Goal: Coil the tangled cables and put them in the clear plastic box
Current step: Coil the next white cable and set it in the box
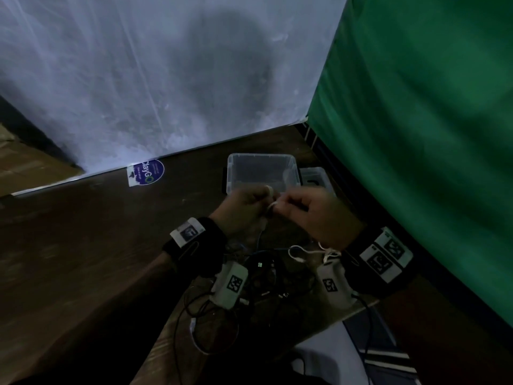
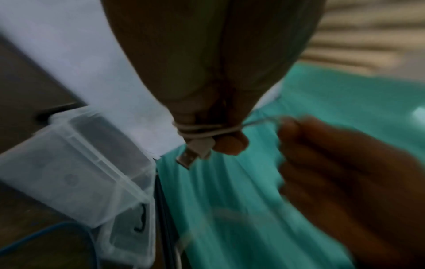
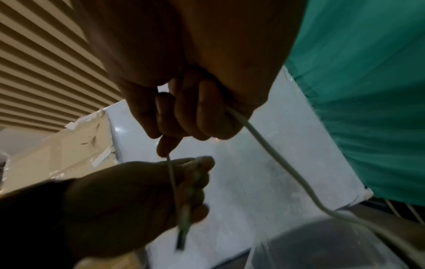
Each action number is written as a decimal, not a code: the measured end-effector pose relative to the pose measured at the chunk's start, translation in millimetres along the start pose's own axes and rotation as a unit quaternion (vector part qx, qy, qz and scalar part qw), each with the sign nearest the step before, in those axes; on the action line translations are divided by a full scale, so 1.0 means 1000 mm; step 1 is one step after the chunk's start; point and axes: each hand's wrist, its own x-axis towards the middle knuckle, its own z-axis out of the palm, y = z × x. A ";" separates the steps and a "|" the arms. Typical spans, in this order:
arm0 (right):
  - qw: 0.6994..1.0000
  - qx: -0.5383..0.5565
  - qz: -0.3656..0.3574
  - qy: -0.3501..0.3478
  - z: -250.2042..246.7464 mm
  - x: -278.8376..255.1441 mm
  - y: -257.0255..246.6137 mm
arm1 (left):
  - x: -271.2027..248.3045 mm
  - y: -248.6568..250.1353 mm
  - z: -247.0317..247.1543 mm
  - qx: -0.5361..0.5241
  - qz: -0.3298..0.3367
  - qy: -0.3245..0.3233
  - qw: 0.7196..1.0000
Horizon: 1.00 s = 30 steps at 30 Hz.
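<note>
Both hands are raised together above the dark wooden table (image 1: 83,245), just in front of the clear plastic box (image 1: 261,173), which stands open near the green cloth (image 1: 416,134) and the white sheet (image 1: 138,65). The left hand (image 1: 244,209) is closed, with several turns of the white cable (image 2: 202,130) wound round its fingertips (image 2: 232,143), and the cable's USB plug (image 2: 189,158) sticks out below them. The right hand (image 1: 313,215) is curled too, pinching the same cable beside the left hand; the loose length runs out of its fist and trails down toward the box (image 3: 287,163). Under the wrists a tangle of dark cables (image 1: 263,279) lies on the table, with a blue cable (image 2: 46,234) beside the box. A purple sticker (image 1: 148,172) is stuck at the table's far edge.
</note>
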 end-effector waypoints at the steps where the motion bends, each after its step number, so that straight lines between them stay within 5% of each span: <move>1: 1.000 0.004 0.008 0.017 -0.007 0.005 0.002 | -0.005 0.006 0.006 -0.015 -0.014 -0.019 1.000; 5: 0.993 0.079 0.047 0.071 -0.021 0.016 0.017 | -0.011 0.020 0.015 -0.186 -0.093 -0.106 0.972; 10: 0.974 0.178 0.092 0.103 0.000 0.019 0.028 | -0.011 0.029 -0.002 -0.350 -0.104 -0.182 0.913; 13: 0.976 0.148 0.144 0.072 0.022 0.012 0.035 | -0.002 0.024 -0.016 -0.456 -0.080 -0.119 0.878; 16: 0.980 0.145 0.137 0.016 0.042 -0.002 0.031 | 0.009 0.014 -0.025 -0.489 -0.071 0.009 0.870; 22: 0.995 0.050 0.081 -0.043 0.039 -0.006 0.018 | 0.012 -0.002 -0.015 -0.451 -0.064 0.120 0.882; 24: 0.994 0.047 0.069 -0.065 0.034 -0.005 0.011 | 0.015 -0.007 -0.014 -0.369 -0.041 0.138 0.918; 27: 0.997 0.060 0.045 -0.019 0.017 0.000 -0.001 | 0.008 -0.003 -0.006 -0.122 -0.041 0.085 0.988; 30: 0.996 0.062 0.048 0.041 -0.007 0.012 0.001 | 0.000 0.007 0.006 -0.059 -0.057 -0.002 0.997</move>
